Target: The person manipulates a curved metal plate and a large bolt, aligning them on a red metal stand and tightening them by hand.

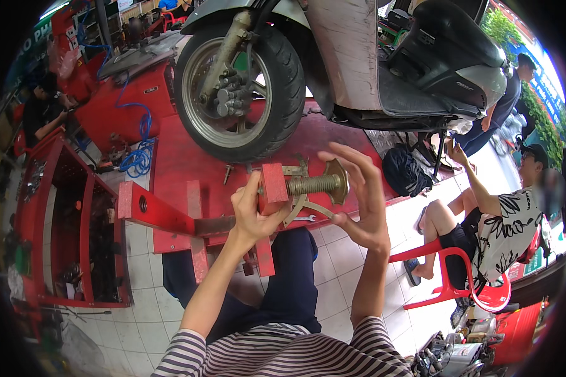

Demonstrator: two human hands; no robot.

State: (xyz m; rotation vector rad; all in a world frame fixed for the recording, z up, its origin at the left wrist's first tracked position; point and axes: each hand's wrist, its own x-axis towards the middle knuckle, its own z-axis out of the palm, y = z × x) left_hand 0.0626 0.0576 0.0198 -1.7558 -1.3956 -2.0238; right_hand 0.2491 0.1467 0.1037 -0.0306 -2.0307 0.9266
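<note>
Left hand (249,208): your fingers close round the red block (274,181), apparently bracing it.
Right hand (367,204): your fingers spread and curve about the knob (340,182); whether they touch it, I cannot tell.
Screw (314,185): it runs from block to knob, over the near part of the worktop (176,149).
Turning: probably goes best if you hold the block steady, keep the screw straight and your skin off the thread.
Wrench (305,218): near the worktop's edge.
Cabinet (88,232): open-fronted, at your left; clutter inside, too dark to name.
</note>
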